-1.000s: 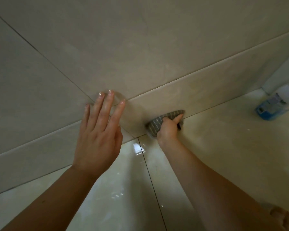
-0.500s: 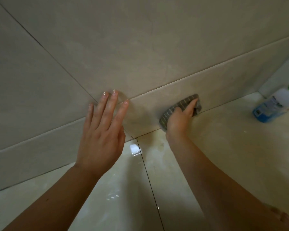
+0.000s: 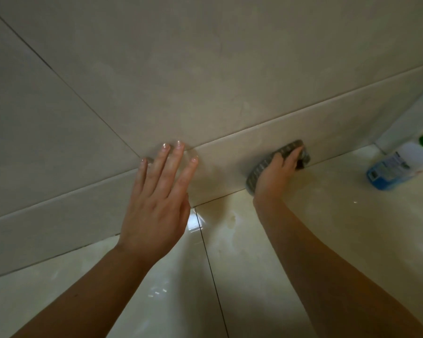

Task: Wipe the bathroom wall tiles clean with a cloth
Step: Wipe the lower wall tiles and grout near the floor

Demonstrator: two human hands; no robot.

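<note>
Beige wall tiles (image 3: 205, 69) fill the upper part of the view, with a narrow skirting tile (image 3: 230, 164) along the bottom. My left hand (image 3: 159, 198) rests flat on the wall, fingers straight, fingertips at the joint above the skirting tile. My right hand (image 3: 276, 174) presses a grey striped cloth (image 3: 258, 170) against the skirting tile just above the floor; its fingers lie over the cloth and the cloth sticks out on both sides of the hand.
A glossy cream floor (image 3: 254, 264) with dark grout lines lies below the wall. A white bottle with a blue label and green top (image 3: 398, 167) lies on the floor at the right, near a white edge (image 3: 405, 118).
My right hand has slid the cloth rightward along the skirting tile, toward the bottle. My left hand has stayed in place on the wall.
</note>
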